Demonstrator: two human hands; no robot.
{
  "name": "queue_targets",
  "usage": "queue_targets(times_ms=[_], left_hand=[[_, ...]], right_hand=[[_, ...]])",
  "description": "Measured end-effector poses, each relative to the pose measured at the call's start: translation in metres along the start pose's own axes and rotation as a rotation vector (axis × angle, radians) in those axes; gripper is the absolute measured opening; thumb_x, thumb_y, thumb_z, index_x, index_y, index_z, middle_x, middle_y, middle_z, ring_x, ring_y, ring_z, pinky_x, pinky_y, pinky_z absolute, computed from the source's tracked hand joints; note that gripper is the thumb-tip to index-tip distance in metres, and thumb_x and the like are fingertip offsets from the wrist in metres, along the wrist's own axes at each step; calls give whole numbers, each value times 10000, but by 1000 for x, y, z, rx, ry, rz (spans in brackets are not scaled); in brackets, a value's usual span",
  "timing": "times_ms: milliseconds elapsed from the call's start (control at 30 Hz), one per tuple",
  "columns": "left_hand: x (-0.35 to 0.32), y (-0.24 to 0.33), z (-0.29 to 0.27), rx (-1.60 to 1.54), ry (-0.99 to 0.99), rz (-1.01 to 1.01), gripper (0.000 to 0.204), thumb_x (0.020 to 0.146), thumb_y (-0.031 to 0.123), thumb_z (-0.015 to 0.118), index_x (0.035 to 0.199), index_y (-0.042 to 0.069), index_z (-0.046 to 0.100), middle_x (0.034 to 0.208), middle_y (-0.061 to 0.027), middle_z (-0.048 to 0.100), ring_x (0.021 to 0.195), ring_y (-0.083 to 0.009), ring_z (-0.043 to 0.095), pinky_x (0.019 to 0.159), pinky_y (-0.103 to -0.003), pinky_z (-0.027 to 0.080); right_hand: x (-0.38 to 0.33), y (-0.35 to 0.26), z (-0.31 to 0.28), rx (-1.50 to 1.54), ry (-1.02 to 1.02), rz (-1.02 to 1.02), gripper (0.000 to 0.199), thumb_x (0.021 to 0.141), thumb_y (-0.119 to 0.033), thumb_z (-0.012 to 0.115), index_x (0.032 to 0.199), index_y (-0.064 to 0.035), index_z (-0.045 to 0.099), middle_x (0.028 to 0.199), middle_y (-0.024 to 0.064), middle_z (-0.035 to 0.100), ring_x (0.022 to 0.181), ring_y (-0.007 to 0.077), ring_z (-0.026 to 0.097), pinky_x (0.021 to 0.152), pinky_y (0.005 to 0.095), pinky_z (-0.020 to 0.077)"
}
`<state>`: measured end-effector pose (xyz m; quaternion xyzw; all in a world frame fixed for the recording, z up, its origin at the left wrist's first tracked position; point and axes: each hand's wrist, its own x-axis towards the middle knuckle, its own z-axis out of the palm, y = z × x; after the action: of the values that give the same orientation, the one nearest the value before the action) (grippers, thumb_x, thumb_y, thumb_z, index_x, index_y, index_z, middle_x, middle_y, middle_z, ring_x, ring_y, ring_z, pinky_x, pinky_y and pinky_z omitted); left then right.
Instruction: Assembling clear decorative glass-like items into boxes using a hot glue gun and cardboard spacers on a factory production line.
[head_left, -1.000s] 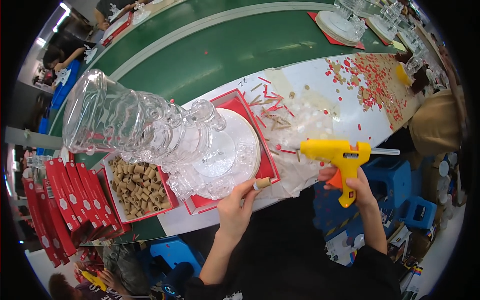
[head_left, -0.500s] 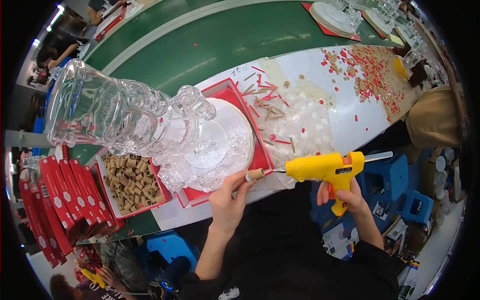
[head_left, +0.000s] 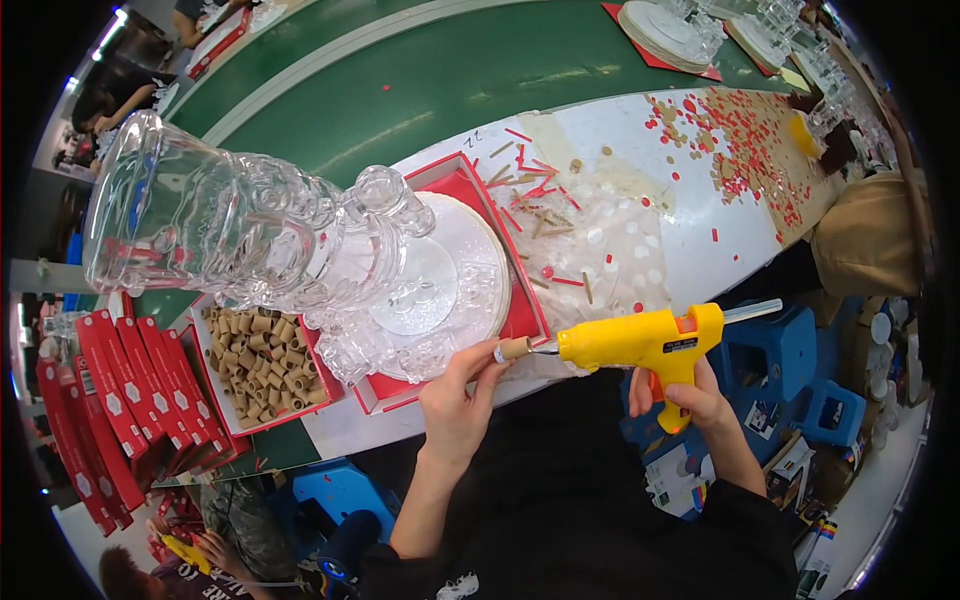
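Left hand: the left hand [head_left: 455, 405] pinches a small tan cork cylinder [head_left: 514, 348] between thumb and fingertips, closed snugly on its near end; the far end sticks out past the grip to the right.
Right hand: the right hand [head_left: 690, 400] is wrapped fully around the handle of a yellow plastic hot-glue gun [head_left: 640, 340], whose metal nozzle points left, its tip touching or just short of the cork's free end.
Cork handling: likely very light, slightly soft and grippy; a gentle sideways pinch should do, fingers kept back from the end facing the nozzle.
Glue gun handling: stiff and light; best held at the handle, away from the nozzle.
Beyond the grip: just past the left fingertips, a red box [head_left: 520, 300] holds a round white base with a clear glass figurine [head_left: 260, 235], which looks fragile and slippery.
Left of the grip: a red tray of loose corks [head_left: 255, 365]; further left, stacked red boxes [head_left: 110, 410].
Right beyond the gun: a white tabletop [head_left: 700, 230] strewn with red scraps.
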<state>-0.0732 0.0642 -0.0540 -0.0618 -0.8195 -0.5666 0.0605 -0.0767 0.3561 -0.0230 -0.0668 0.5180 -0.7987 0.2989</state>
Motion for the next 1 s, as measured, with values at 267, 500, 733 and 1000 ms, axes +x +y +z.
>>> queue_targets(times_ms=[267, 500, 733, 1000], left_hand=[[0, 0, 0, 16, -1, -2, 222, 868, -98, 590, 1081, -60, 540, 963, -182, 693, 884, -231, 704, 743, -285, 572], [0, -2, 0, 23, 1, -2, 227, 864, -91, 602, 1081, -58, 542, 961, -182, 695, 884, -228, 704, 742, -282, 572], [0, -1, 0, 29, 8, 7, 216, 864, -83, 610, 1070, -53, 549, 956, -171, 702, 875, -214, 706, 717, -264, 566], [0, -1, 0, 46, 11, 19, 227, 858, -69, 627, 1073, -53, 555, 943, -173, 701, 864, -215, 708, 715, -266, 566]], right_hand=[[8, 0, 6, -31, 73, 0, 562, 825, -275, 617, 1273, -5, 412, 774, 114, 615, 712, 197, 645, 722, 331, 548], [8, 3, 2, -77, 125, 10, 593, 810, -331, 638, 1247, 16, 437, 725, 110, 617, 656, 190, 642, 664, 301, 548], [0, 4, -2, -57, 41, 22, 517, 827, -236, 593, 1257, -8, 418, 780, 103, 614, 699, 170, 633, 719, 326, 563], [3, 4, 1, -19, 42, -8, 532, 822, -212, 595, 1274, -8, 404, 770, 99, 607, 687, 156, 624, 704, 317, 563]])
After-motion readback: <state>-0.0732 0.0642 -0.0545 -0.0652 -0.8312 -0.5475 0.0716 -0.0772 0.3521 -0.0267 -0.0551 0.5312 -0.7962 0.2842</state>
